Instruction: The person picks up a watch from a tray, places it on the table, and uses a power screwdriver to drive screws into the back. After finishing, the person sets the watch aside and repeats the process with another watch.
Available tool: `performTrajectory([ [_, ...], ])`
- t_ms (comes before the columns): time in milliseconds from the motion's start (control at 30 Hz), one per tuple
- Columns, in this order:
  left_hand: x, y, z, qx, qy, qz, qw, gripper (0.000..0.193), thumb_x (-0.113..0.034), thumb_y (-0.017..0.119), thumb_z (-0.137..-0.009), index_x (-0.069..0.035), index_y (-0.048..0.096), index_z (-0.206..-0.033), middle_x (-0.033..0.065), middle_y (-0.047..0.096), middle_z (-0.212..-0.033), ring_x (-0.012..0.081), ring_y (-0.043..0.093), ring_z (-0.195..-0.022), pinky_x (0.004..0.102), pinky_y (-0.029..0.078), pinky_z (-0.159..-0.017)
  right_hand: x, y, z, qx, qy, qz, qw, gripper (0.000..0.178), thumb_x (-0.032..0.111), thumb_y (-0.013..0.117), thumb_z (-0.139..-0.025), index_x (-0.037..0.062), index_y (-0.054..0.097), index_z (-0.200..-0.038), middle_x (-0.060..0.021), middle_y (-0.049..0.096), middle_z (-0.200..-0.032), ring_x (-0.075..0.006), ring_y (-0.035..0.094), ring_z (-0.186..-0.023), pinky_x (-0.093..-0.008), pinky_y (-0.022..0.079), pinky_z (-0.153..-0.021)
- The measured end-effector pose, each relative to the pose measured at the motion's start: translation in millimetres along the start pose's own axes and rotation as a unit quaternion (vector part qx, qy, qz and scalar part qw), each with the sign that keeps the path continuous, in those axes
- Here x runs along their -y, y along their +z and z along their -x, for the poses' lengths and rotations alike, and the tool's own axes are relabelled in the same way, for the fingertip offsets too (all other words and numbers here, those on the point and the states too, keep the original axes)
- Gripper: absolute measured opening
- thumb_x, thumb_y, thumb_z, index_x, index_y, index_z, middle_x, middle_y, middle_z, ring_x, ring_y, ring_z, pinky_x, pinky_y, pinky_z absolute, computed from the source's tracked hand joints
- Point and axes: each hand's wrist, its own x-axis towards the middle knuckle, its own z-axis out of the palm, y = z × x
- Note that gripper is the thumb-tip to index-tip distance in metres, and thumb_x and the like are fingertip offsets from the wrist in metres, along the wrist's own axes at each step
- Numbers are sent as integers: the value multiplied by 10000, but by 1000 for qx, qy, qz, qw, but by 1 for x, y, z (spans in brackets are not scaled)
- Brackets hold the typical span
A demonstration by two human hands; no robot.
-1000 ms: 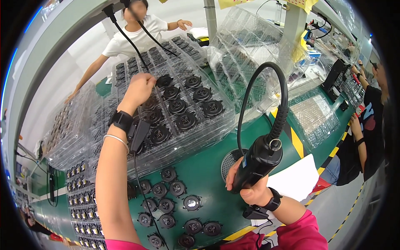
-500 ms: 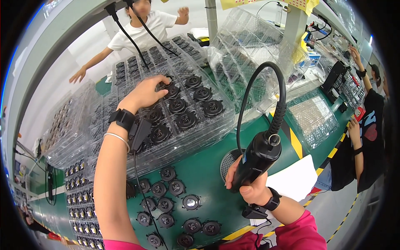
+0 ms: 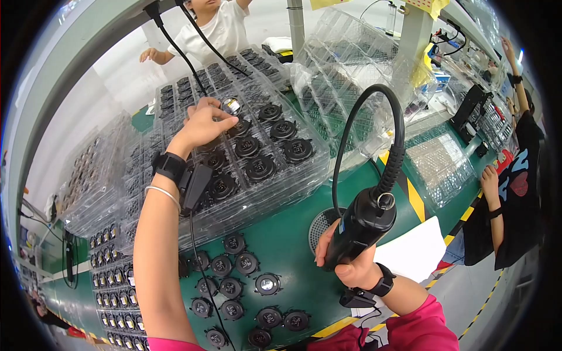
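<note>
My left hand [image 3: 202, 124] is over a clear plastic tray [image 3: 275, 190] filled with round black watch cases. Its thumb and fingers are apart, and I see nothing held between them. Just beyond the fingertips lies a watch case [image 3: 232, 105] whose pale and yellow inside shows. My right hand [image 3: 358, 266] is wrapped round a black electric screwdriver [image 3: 364, 222], its cord end up; the tip is hidden under the hand. On the green table between my arms lie several loose watch cases [image 3: 232, 288], one with a bright, shiny face [image 3: 268, 284].
The screwdriver's cord [image 3: 345, 134] loops up beyond my right hand. A round perforated disc [image 3: 321, 227] and white paper [image 3: 413, 248] lie near that hand. Empty clear trays [image 3: 345, 76] stack at the back. Co-workers [image 3: 225, 29] stand across and at the right [image 3: 515, 193].
My left hand has drawn back slightly left from the tray slot, uncovering the watch case with the pale and yellow inside. My right hand stays nearly still. The co-worker across has shifted and raised an arm.
</note>
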Motion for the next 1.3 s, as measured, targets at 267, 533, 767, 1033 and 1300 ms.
performTrajectory([
  [267, -15, -7, 7, -21, 24, -84, 996, 280, -369, 674, -868, -125, 757, -975, 19, 561, -1298, 303, 409, -1246, 483, 299, -1041, 0, 0, 0, -9, -11, -1, 1000, 548, 473, 820, -756, 12, 582, -931, -8, 614, -701, -79, 553, -577, -216, 435, -525],
  [533, -24, -18, 25, -133, 52, -37, 989, 319, -324, 684, -851, -78, 700, -1052, 68, 607, -1224, 275, 514, -1153, 472, 337, -998, -2, -12, 3, 72, 24, 47, 996, 711, 524, 784, -776, 1, 438, -1112, -106, 590, -806, -188, 609, -657, -327, 521, -612],
  [767, -89, -43, 157, -30, 218, 171, 960, 283, -107, 656, -846, -29, 615, -1115, 109, 618, -1170, 263, 577, -1117, 381, 419, -998, 8, -7, 0, 48, 33, 9, 998, 725, 540, 804, -744, 22, 447, -1103, -111, 592, -791, -208, 627, -660, -337, 532, -611],
  [1033, -67, 38, 305, 101, 26, 109, 989, 772, -287, 717, -811, -28, 352, -1440, 232, 264, -1527, 425, 230, -1417, 533, 194, -1150, 2, -4, 1, 64, 43, -22, 997, 754, 592, 804, -706, 51, 455, -1100, -124, 592, -792, -217, 627, -643, -337, 533, -604],
  [1300, -85, 66, 300, 156, 69, 26, 985, 901, -513, 643, -855, -15, 264, -1504, 255, 137, -1584, 445, 94, -1470, 604, 95, -1151, 12, 0, -8, 53, 54, 43, 996, 810, 738, 686, -711, 78, 414, -1093, -88, 538, -772, -197, 595, -600, -328, 527, -586],
])
